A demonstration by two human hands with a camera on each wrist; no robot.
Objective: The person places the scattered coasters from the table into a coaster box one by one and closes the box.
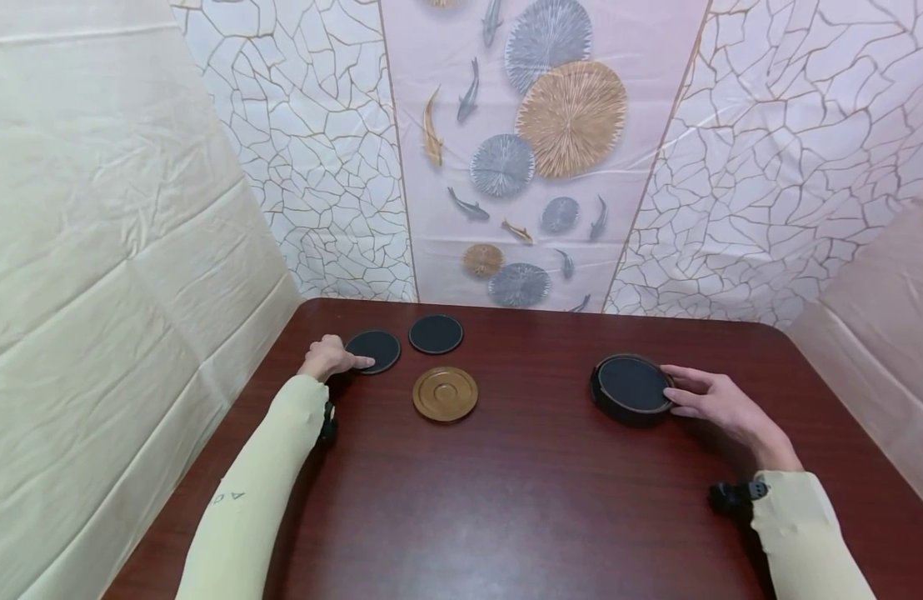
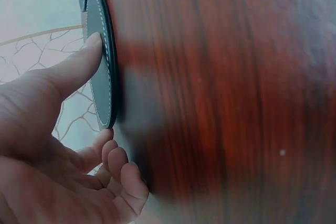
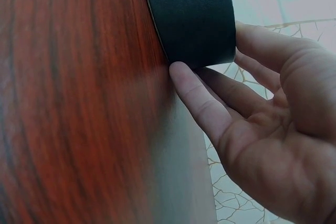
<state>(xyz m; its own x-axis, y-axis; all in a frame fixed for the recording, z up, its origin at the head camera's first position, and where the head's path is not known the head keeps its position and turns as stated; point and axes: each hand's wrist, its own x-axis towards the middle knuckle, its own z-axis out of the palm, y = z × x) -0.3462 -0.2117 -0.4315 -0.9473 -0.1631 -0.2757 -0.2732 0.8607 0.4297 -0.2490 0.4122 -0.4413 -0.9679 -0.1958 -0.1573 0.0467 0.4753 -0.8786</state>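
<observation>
At the table's back left lies a round black coaster [image 1: 376, 351] with pale stitching round its edge. My left hand [image 1: 332, 359] is on its left side; in the left wrist view the thumb [image 2: 93, 45] lies on the coaster's [image 2: 100, 82] face and a fingertip meets its rim, the other fingers curled. A round black coaster holder [image 1: 632, 388] stands at the right, a dark disc filling its top. Beside it, my right hand [image 1: 720, 404] rests extended fingertips against the wall of the holder [image 3: 191, 17]. The right fingers [image 3: 202, 103] are nearly straight.
A second black coaster [image 1: 436, 334] lies to the right of the first. A brown ringed wooden disc [image 1: 445, 394] sits in front of them. The dark reddish table [image 1: 506, 492] has patterned cloth [image 1: 506, 225] behind it and pale cloth on both sides.
</observation>
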